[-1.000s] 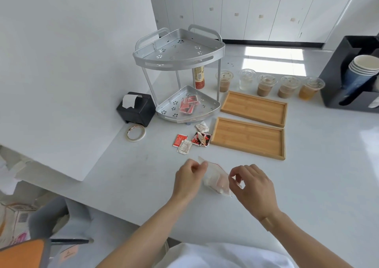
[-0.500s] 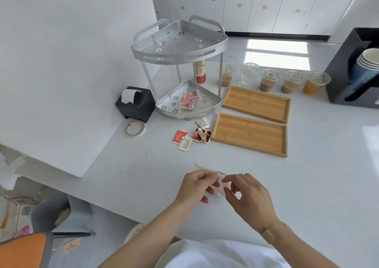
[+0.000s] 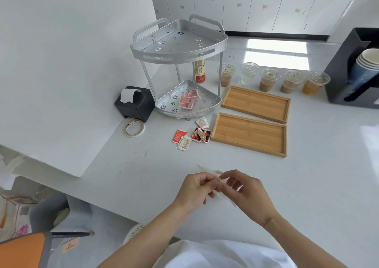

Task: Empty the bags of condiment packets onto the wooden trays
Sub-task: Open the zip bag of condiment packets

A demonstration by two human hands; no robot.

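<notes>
over the white counter (image 3: 307, 185), left hand (image 3: 193, 191) and right hand (image 3: 245, 193) both pinch a clear bag (image 3: 211, 173) between them.

my left hand (image 3: 194, 189) fingers curled, pinching the bag (image 3: 209, 172) | right hand (image 3: 248, 193) pinching it too | both forearms angled in

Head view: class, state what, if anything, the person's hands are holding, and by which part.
Both the left hand and right hand pinch a small clear plastic bag by its upper edge, above the counter.
</notes>
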